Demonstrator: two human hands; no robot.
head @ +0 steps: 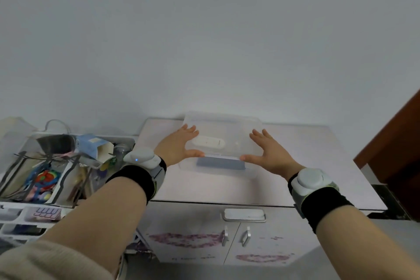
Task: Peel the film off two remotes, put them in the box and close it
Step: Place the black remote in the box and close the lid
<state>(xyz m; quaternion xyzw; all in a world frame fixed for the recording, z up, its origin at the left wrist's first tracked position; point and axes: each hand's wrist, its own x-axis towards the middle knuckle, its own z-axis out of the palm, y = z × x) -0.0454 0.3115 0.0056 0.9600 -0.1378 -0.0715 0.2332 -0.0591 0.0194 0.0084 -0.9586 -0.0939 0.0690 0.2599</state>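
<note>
A clear plastic box (218, 171) with a grey-blue front latch stands on the white cabinet top (295, 166). Its translucent lid (223, 127) is tilted over the box, with its front edge between my thumbs. My left hand (176, 146) holds the lid's left side and my right hand (269, 152) holds its right side, with the fingers of both spread on top. Through the lid a white remote (209, 143) shows inside the box; a second pale shape to its right is too faint to make out.
A white cart (68, 166) crammed with several items, such as a blue carton, a dark bowl and coloured toys, stands left of the cabinet. A brown door (395, 150) rises at the right. The cabinet doors with metal handles (235, 235) are below, and the wall is just behind the box.
</note>
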